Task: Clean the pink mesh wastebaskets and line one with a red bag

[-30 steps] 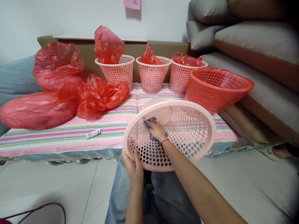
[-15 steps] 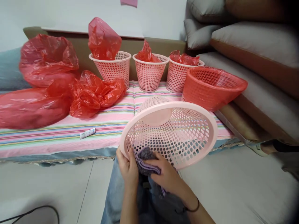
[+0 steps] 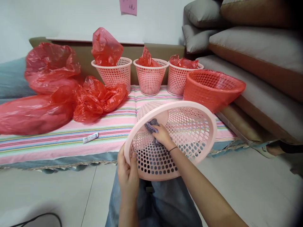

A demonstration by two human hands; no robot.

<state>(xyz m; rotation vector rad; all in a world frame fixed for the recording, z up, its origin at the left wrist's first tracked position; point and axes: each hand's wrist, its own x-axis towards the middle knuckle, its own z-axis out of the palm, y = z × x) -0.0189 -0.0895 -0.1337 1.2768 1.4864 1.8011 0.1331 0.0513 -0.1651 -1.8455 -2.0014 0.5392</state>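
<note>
A pink perforated basket lies tilted above my knees, its wide mouth facing me. My left hand grips its rim at the lower left, thumb on the inside. Reaching through the mouth, my right hand holds a grey-purple cloth against the inner wall, close to the basket's base. A dark band circles my right wrist. Part of the cloth is hidden under my fingers.
Three pink baskets with red bags stand at the back. A red-bagged basket leans near stacked cushions. Red bags lie left on the striped mat, behind a small white tube. A cable is on the floor.
My right hand has moved with the cloth from the rim up and deeper into the basket. My left hand still holds the rim, and the basket has tilted slightly.
</note>
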